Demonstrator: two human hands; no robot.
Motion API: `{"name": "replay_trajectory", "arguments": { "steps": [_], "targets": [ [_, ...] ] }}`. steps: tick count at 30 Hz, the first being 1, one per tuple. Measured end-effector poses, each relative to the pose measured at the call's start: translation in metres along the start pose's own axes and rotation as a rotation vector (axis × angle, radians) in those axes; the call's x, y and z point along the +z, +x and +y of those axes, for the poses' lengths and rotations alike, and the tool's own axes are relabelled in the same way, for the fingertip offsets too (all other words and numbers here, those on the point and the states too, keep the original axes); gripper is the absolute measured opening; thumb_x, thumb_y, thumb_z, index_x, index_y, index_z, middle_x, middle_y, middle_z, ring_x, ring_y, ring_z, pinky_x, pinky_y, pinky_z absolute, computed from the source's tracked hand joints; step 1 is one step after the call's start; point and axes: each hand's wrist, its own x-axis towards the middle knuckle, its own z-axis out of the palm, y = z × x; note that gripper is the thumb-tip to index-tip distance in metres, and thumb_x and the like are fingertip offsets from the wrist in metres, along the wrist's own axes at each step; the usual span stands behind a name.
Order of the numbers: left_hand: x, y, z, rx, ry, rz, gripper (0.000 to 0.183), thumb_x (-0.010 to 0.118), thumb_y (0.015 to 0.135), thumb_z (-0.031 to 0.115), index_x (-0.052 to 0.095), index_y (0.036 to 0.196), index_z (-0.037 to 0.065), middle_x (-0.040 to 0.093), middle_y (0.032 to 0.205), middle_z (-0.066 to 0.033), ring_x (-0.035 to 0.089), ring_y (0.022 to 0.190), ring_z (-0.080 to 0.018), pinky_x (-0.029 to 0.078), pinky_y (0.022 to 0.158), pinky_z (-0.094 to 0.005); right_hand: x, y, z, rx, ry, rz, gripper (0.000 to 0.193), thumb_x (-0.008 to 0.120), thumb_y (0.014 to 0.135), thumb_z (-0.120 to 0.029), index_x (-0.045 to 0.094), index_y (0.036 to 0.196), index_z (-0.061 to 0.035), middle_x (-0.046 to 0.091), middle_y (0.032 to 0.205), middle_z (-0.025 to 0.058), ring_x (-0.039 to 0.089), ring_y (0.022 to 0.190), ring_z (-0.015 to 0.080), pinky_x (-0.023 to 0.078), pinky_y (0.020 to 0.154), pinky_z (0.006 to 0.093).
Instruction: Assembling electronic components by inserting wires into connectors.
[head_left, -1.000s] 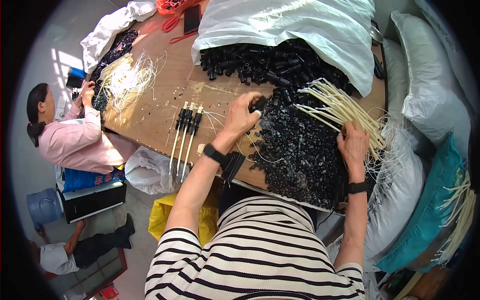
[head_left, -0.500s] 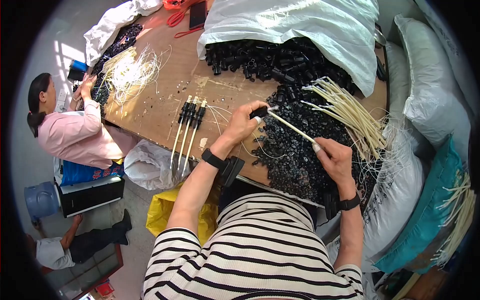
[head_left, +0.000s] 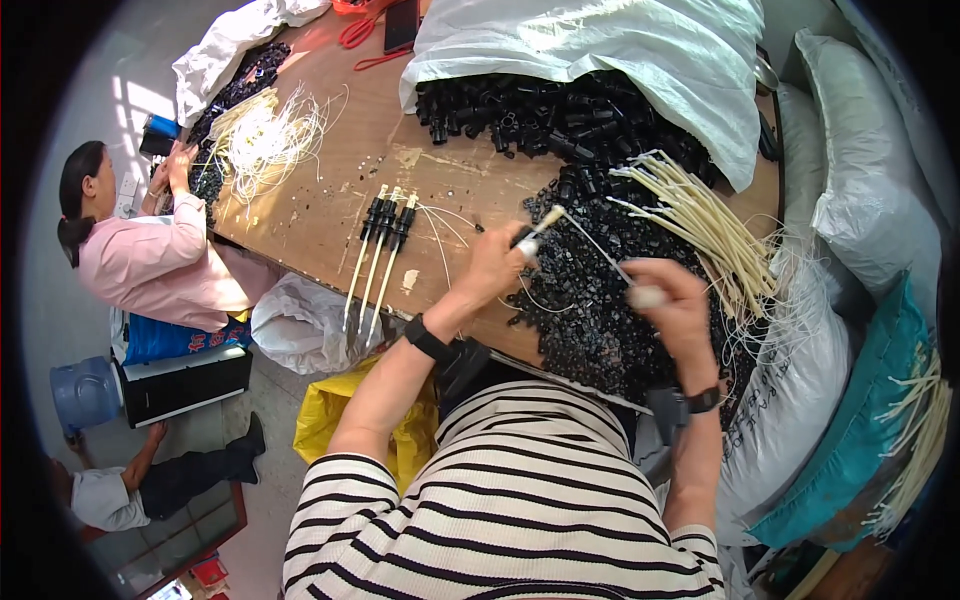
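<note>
My left hand (head_left: 500, 262), closed, grips a small black plastic fitting (head_left: 521, 236), mostly covered by the fingers. A cream tube end (head_left: 550, 217) sticks out beside it toward the upper right. From near that end a thin pale strand (head_left: 597, 244) slants down to my right hand (head_left: 670, 300), which is closed on it and blurred by motion. Whether the strand is a wire or a thin rod, I cannot tell. Left of my left hand, several finished-looking pieces (head_left: 388, 225), black fittings on cream tubes with white wires, lie side by side at the table edge.
Small black plastic parts (head_left: 600, 330) cover the table under my hands. Larger black fittings (head_left: 560, 115) spill from a white sack (head_left: 580, 40). Cream tubes (head_left: 700, 225) lie in a bundle at right, beside full sacks (head_left: 790, 370). A co-worker in pink (head_left: 150, 250) works at the far left.
The long cream tube between my hands no longer shows; a short cream end and a thin strand are there instead. My right hand has shifted slightly and turned.
</note>
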Motion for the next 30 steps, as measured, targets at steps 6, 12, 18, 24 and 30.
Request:
{"name": "replay_trajectory", "arguments": {
  "steps": [6, 12, 18, 24, 30],
  "targets": [
    [0.01, -0.004, 0.023, 0.023, -0.234, -0.148, 0.022, 0.063, 0.081, 0.005, 0.065, 0.103, 0.002, 0.065, 0.075, -0.0016, 0.055, 0.06, -0.0049, 0.043, 0.054, -0.0207, 0.048, 0.001, 0.008, 0.068, -0.425, 0.031, 0.028, 0.076, 0.075, -0.008, 0.066, 0.1, -0.0064, 0.056, 0.059, 0.0069, 0.053, 0.05, 0.0157, 0.043, 0.049, 0.0292],
    [0.003, -0.013, 0.022, 0.197, 0.179, -0.067, 0.035, 0.059, 0.076, 0.001, 0.061, 0.111, 0.004, 0.065, 0.088, -0.0131, 0.064, 0.081, -0.0241, 0.049, 0.075, -0.0338, 0.049, 0.001, 0.021, -0.176, -0.698, 0.117, 0.011, 0.067, 0.08, -0.009, 0.07, 0.09, -0.008, 0.061, 0.061, 0.0091, 0.061, 0.05, 0.0203, 0.046, 0.048, 0.0298],
    [0.006, -0.016, 0.02, 0.307, 0.3, -0.052, 0.039, 0.056, 0.073, -0.002, 0.061, 0.11, 0.006, 0.063, 0.091, -0.0156, 0.061, 0.087, -0.0369, 0.048, 0.076, -0.0422, 0.051, 0.005, 0.02, -0.188, -0.704, 0.154, 0.008, 0.065, 0.079, -0.01, 0.067, 0.087, -0.0089, 0.061, 0.06, 0.0104, 0.061, 0.051, 0.0268, 0.046, 0.047, 0.036],
    [0.011, -0.017, 0.028, 0.453, 0.361, -0.077, 0.035, 0.053, 0.071, -0.003, 0.061, 0.104, 0.005, 0.063, 0.089, -0.016, 0.061, 0.089, -0.0371, 0.049, 0.074, -0.044, 0.053, 0.003, 0.023, -0.186, -0.649, 0.066, 0.01, 0.064, 0.082, -0.006, 0.067, 0.091, -0.0064, 0.061, 0.063, 0.0111, 0.059, 0.05, 0.0235, 0.045, 0.048, 0.0317],
    [0.011, -0.015, 0.031, 0.316, 0.188, -0.34, 0.034, 0.057, 0.071, -0.002, 0.059, 0.104, 0.006, 0.064, 0.084, -0.0126, 0.061, 0.085, -0.0339, 0.048, 0.072, -0.0407, 0.055, 0.0, 0.011, -0.157, -0.505, -0.091, 0.014, 0.062, 0.082, -0.002, 0.06, 0.096, -0.0022, 0.06, 0.067, 0.0138, 0.059, 0.053, 0.0262, 0.044, 0.05, 0.0327]
  ]
}}
